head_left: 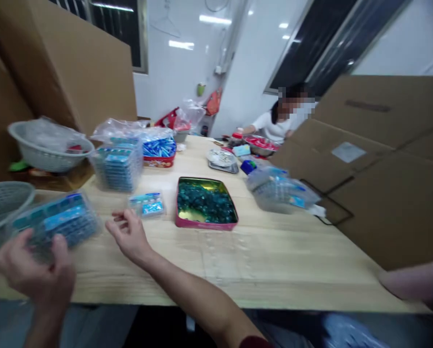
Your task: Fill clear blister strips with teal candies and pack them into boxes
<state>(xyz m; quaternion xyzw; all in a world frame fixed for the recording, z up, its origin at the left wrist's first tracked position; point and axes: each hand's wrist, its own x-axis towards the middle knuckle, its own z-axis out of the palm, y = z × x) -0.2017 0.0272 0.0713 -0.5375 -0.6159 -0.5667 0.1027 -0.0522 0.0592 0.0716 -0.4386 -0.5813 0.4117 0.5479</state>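
My left hand (38,275) is closed on a clear plastic case (66,217), which looks like a stack of packs with blue contents and pale blue labels; motion blurs its details. My right hand (132,238) reaches in from the right, fingers partly curled and apart, with nothing visible in them. Just beyond those fingers lies a smaller clear case (151,204) with blue labels, flat on the table. Farther right, a pink-rimmed tin (206,225) holds many dark teal pieces against a gold inside. Clear plastic trays (227,253) lie in front of it.
A clear bin (116,166) of stacked blue packs stands beside a red tin (160,162) of blue pieces. Pale baskets (49,157) sit left. A bagged tub (279,191) and tall cardboard (383,159) flank the right. A person (277,123) sits across; another arm (415,282) rests at right.
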